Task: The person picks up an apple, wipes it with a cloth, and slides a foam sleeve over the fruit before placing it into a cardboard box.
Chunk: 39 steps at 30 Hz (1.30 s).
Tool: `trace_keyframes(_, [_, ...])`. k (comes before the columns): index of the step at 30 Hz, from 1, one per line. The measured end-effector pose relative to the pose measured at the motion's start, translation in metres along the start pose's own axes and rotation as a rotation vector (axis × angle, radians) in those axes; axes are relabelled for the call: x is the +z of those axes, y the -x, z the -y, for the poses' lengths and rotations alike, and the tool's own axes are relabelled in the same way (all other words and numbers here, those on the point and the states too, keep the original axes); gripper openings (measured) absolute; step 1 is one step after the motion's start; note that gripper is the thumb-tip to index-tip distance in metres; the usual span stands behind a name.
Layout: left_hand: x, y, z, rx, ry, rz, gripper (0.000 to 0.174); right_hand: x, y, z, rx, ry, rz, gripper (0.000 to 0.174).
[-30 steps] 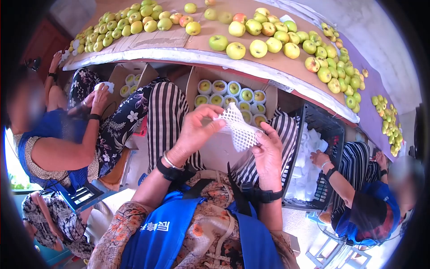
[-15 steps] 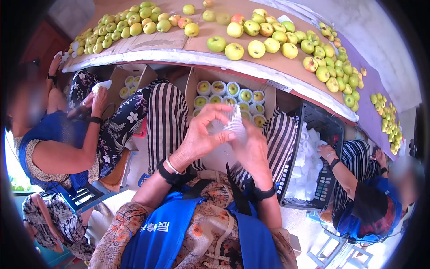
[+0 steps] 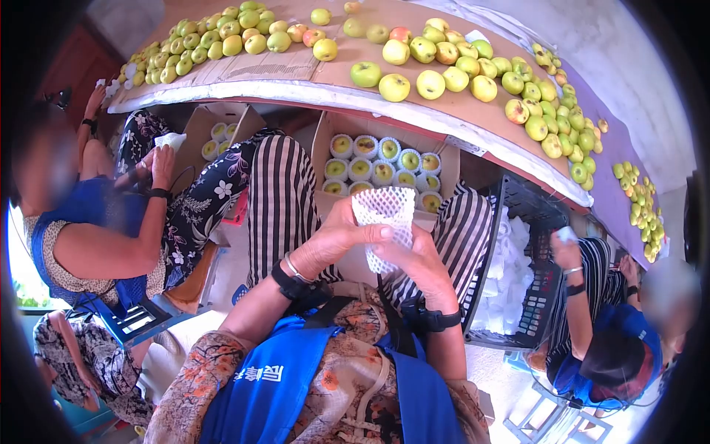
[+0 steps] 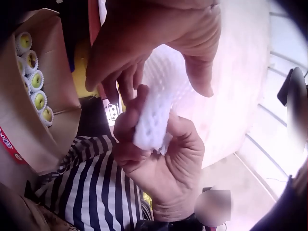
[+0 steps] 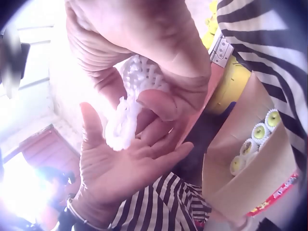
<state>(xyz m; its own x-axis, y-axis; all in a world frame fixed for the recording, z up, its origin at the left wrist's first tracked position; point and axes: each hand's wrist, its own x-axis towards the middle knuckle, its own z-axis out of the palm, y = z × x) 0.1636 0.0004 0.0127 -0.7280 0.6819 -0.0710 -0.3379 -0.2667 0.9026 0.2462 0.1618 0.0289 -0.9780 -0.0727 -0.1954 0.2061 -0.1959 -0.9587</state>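
Observation:
A white foam net sleeve point(image 3: 384, 211) stands upright between both hands in the head view, its wide mouth at the top. My right hand point(image 3: 425, 270) grips its lower part; in the left wrist view the right thumb and curled fingers point(image 4: 131, 122) pinch the net point(image 4: 156, 115). My left hand point(image 3: 329, 240) is beside the sleeve, its thumb across the front in the head view. The right wrist view shows the left palm point(image 5: 127, 166) facing the net point(image 5: 122, 125), fingers straight and thumb spread apart. No apple shows inside the sleeve.
A carton point(image 3: 319, 152) of net-wrapped apples point(image 3: 365, 146) stands ahead, below a table point(image 3: 333, 74) bearing many loose apples point(image 3: 430, 84). A black crate point(image 3: 543, 296) of white nets point(image 3: 503, 296) is at the right. Seated people flank both sides.
Both hands have moved lower, and the net, earlier stretched sideways between them, now stands upright with its mouth widened. The person at the right has lifted a hand from the crate holding something white.

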Motion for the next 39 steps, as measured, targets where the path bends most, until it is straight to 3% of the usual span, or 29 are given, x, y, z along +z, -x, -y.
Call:
trace_keyframes(4, [0.001, -0.002, 0.005, 0.000, -0.034, -0.104, 0.035, -0.005, -0.001, -0.010, 0.040, 0.051, 0.015, 0.040])
trace_keyframes(7, [-0.007, -0.005, 0.017, -0.032, 0.048, -0.111, 0.031, -0.006, 0.001, -0.005, 0.240, 0.044, 0.050, 0.037])
trace_keyframes(10, [-0.005, -0.008, 0.020, -0.030, 0.031, -0.092, 0.038, 0.005, 0.002, -0.001, 0.083, -0.056, 0.094, 0.034])
trace_keyframes(13, [0.006, -0.006, 0.011, -0.094, 0.141, -0.071, 0.045, 0.004, -0.001, -0.005, 0.157, 0.048, 0.163, 0.045])
trace_keyframes(17, [0.009, -0.003, 0.010, -0.106, 0.198, -0.017, 0.050, 0.002, -0.003, -0.012, 0.200, 0.061, 0.157, 0.042])
trace_keyframes(20, [0.013, -0.002, 0.010, -0.027, 0.103, -0.038, 0.049, 0.002, -0.003, -0.009, 0.203, 0.088, 0.167, 0.039])
trace_keyframes(23, [0.014, -0.005, 0.008, -0.116, 0.000, -0.117, 0.041, 0.001, -0.005, -0.015, 0.197, 0.140, 0.193, 0.035])
trace_keyframes(28, [0.001, -0.013, 0.012, -0.106, 0.290, -0.162, 0.031, 0.001, -0.007, -0.020, 0.237, 0.075, 0.262, 0.033])
trace_keyframes(32, [0.001, -0.011, 0.002, -0.103, 0.394, -0.132, 0.031, 0.006, -0.013, -0.027, 0.220, 0.185, 0.325, 0.032])
trace_keyframes(34, [0.005, -0.008, -0.005, -0.073, 0.322, -0.139, 0.033, 0.010, -0.015, -0.019, 0.254, 0.311, 0.336, 0.034])
trace_keyframes(37, [0.015, -0.003, -0.018, -0.017, 0.171, -0.144, 0.037, 0.010, -0.014, -0.014, 0.282, 0.269, 0.332, 0.037])
trace_keyframes(39, [0.024, 0.003, -0.027, 0.002, 0.072, -0.121, 0.040, 0.010, -0.014, -0.024, 0.085, 0.382, 0.292, 0.041])
